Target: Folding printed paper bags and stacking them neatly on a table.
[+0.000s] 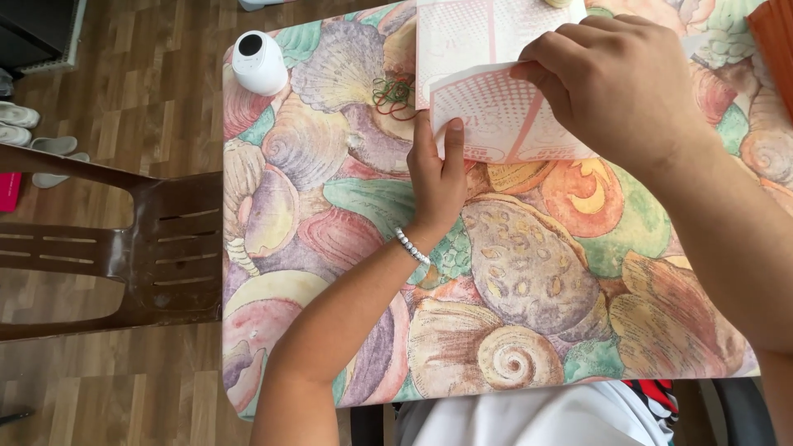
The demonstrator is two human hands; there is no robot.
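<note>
A sheet of pink-and-white patterned paper point(487, 111) lies on a table point(529, 272) covered with a seashell-print cloth. Its near part is folded over. My left hand point(438, 169), with a white bead bracelet on the wrist, presses its fingertips on the folded corner's left edge. My right hand point(615, 83) rests on the paper from the right, fingers curled over the fold's top edge. A small heap of red and green rubber bands point(393, 93) lies just left of the paper.
A white round gadget with a dark lens point(258, 61) stands at the table's far left corner. A brown plastic chair point(124, 248) stands left of the table on the wooden floor, slippers point(37, 136) beyond it. An orange ribbed object point(776, 33) sits at the far right.
</note>
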